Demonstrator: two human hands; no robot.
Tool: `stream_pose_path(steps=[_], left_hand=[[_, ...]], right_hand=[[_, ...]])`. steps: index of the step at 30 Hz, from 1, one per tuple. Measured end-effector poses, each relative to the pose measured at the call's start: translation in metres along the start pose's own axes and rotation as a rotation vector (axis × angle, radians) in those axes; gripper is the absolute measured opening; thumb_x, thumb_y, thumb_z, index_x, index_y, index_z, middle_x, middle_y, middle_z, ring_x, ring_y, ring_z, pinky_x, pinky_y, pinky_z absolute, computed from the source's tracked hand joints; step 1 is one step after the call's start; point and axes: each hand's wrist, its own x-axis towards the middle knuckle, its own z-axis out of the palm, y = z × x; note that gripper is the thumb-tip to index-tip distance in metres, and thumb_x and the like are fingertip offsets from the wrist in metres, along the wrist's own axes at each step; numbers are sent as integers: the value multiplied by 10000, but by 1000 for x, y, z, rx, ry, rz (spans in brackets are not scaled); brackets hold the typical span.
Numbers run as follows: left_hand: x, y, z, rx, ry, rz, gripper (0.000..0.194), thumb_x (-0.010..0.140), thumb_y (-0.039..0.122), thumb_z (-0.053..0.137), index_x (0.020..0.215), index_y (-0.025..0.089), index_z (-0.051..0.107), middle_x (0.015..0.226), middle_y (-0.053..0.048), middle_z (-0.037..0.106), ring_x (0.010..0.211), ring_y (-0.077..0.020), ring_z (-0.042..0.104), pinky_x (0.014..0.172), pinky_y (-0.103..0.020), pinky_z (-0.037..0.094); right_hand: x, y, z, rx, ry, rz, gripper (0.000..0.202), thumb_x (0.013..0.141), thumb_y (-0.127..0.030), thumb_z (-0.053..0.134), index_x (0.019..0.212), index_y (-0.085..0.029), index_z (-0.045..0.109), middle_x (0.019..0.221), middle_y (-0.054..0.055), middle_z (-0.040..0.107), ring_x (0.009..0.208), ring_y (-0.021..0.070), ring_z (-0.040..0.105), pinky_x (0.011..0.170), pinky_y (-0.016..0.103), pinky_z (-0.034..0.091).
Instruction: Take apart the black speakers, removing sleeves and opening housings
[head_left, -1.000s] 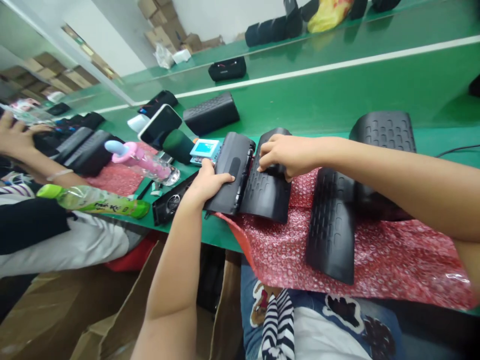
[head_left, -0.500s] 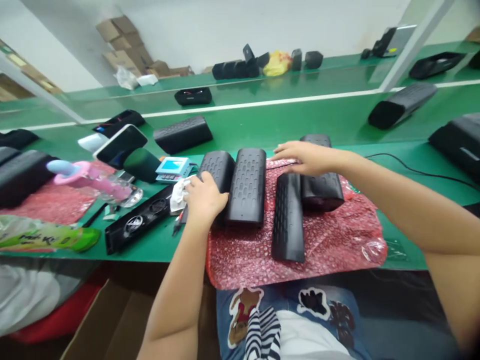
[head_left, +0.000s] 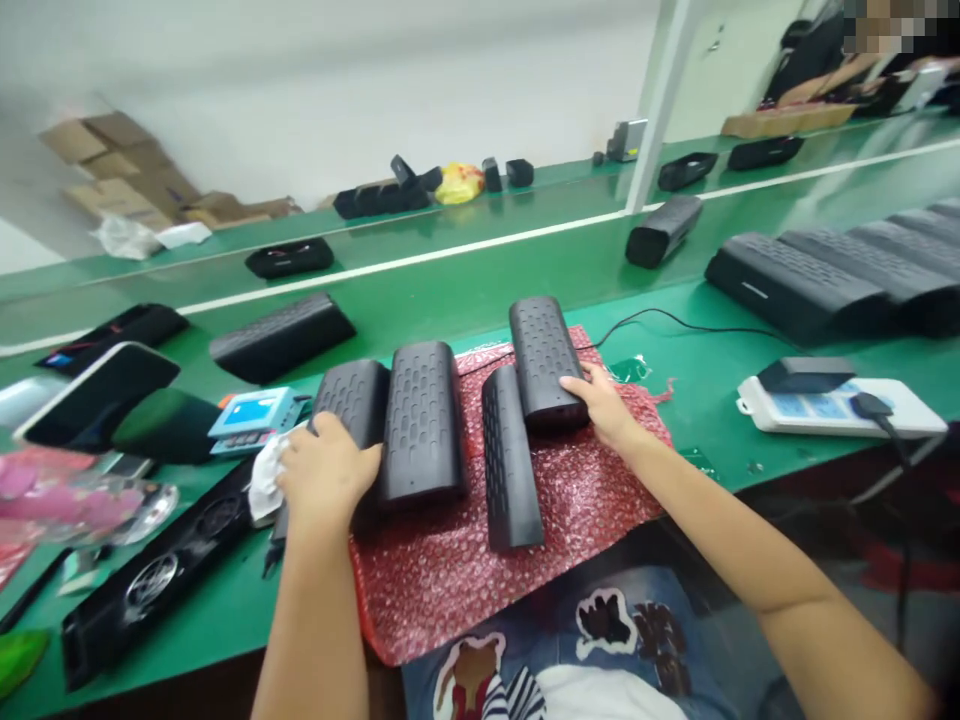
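Several black speaker housings with oval-patterned faces rest on red bubble wrap [head_left: 435,590]. My left hand [head_left: 326,470] lies with fingers apart on the leftmost housing [head_left: 354,390], beside a crumpled white tissue [head_left: 266,480]. Next to it is a second housing [head_left: 424,430], which my left thumb comes close to. A narrower black piece [head_left: 510,460] stands apart in the middle. My right hand [head_left: 600,400] grips the lower right corner of the right housing [head_left: 547,350], its thumb on the patterned face.
A white power strip [head_left: 832,405] with adapters lies right, below a row of black housings [head_left: 802,280]. A blue-screened device [head_left: 255,415], a phone [head_left: 97,400] and a long black speaker panel [head_left: 165,560] are left. A black cable [head_left: 675,325] crosses behind. A person sits far right.
The view has turned right, bringing the power strip into sight. My right hand has moved from above the bubble wrap onto the right housing's lower corner. My left hand stays at the leftmost housing.
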Motion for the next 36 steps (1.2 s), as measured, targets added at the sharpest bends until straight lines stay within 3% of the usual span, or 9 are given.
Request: stream_pose_path(steps=[4,8,14,23,27,30,33,36], left_hand=[[0,1,-2,5,-14,2,712,840,511,483,1348,23,380,1338,-322,442,1259,-490,470,994,-570,442],[-3,3,-7,-4,-23,14,712,847,506,456,1354,14,367,1350,-332,425,1272,-500,453,1002,-576,431],[-4,4,-7,18,-10,-7,694,845,507,435,1345,29,379,1341,-319,435,1269,-478,467,1001,-563,435],[-4,4,-4,23,-9,-8,696,845,490,458,1349,19,370,1352,-304,425,1262,-473,465,1024,-556,419],[-7,5,-5,18,6,-4,673,837,468,468,1340,31,379,1339,-295,438,1259,-465,471,1012,-552,426],[-7,3,-5,16,11,12,660,830,459,470,1324,30,389,1325,-300,448,1244,-465,478,992,-552,435],[-6,1,-3,16,33,25,648,821,451,478,1313,36,398,1317,-301,453,1240,-468,474,976,-554,441],[-4,0,-1,12,31,18,635,827,444,488,1310,40,406,1317,-301,454,1255,-466,463,980,-557,441]], right_hand=[[13,-16,-4,68,-65,79,678,535,-349,803,1126,-232,492,1111,54,656,993,228,654,846,358,562],[18,-21,-4,71,6,143,615,559,-306,829,1028,-219,440,1009,59,638,854,206,660,747,357,569],[12,-19,3,115,51,173,563,593,-290,821,992,-227,428,945,30,627,784,171,646,691,323,567],[11,-19,1,59,2,156,550,605,-340,788,1037,-233,464,971,29,657,783,177,666,670,327,583],[20,-34,-6,-118,-5,129,478,582,-304,757,964,-214,484,885,36,669,765,199,668,698,358,576],[26,-57,-17,-340,-13,71,548,445,-235,811,916,-196,534,886,52,665,849,255,661,789,416,551],[22,-73,-20,-565,-29,-34,689,292,-175,857,937,-198,614,1033,76,663,1038,335,608,964,487,464],[6,-76,-9,-916,-100,-195,747,402,-283,845,1111,-188,628,1126,116,652,1076,369,580,976,515,436]])
